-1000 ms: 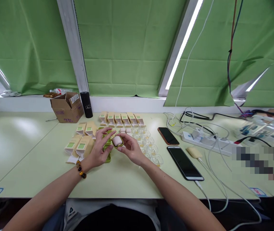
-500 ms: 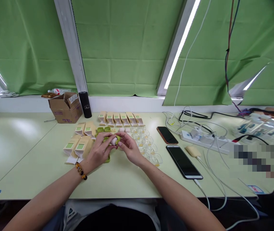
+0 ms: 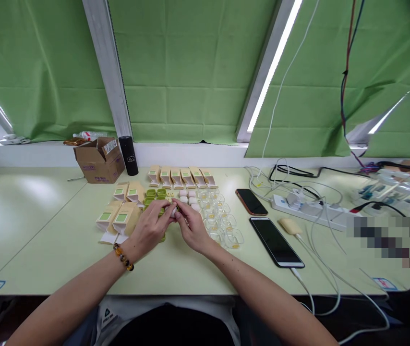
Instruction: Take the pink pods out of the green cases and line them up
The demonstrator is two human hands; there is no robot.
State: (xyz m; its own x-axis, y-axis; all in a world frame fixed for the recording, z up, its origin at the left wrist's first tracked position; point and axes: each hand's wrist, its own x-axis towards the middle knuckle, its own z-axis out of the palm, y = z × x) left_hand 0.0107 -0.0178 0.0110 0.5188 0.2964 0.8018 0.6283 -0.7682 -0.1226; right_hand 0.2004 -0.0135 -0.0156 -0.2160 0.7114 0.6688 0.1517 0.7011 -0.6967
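Both hands meet over the table (image 3: 39, 226) centre, just in front of the rows of parts; left hand (image 3: 150, 229) and right hand (image 3: 190, 229) pinch one small pale pink item (image 3: 174, 210) btwn thumbs and index tips, fingers closed on it from both sides, a sliver of green case (image 3: 162, 210) showing at the left fingertips; can't tell if the pink piece is fully seated in the green shell, too small and mostly hidden by fingers; item sits above the table, touching both hands. Risk, judging from this: grip is fingertip-only on a small rounded smooth-looking piece, so it could squirt out or pop from the shell if squeezed off-centre, and land among the clear trays (image 3: 223, 226) just to the right or knock the loose pink pieces (image 3: 188, 196) right behind; left wrist w/ bead bracelet (image 3: 123, 256) hangs near the tan boxes (image 3: 116, 218), a sideways sweep could tip those. Look of the item: pale pink, rounded, matte-ish, pebble-like, green rim around it; more green cases (image 3: 155, 193) behind it. Also about: row of tan boxes w/ green labels (image 3: 179, 177), cardboard box (image 3: 99, 161), black bottle (image 3: 128, 155), two phones (image 3: 276, 242), power strip (image 3: 313, 211) w/ cables; another person's hand at far right edge, mostly out of view.
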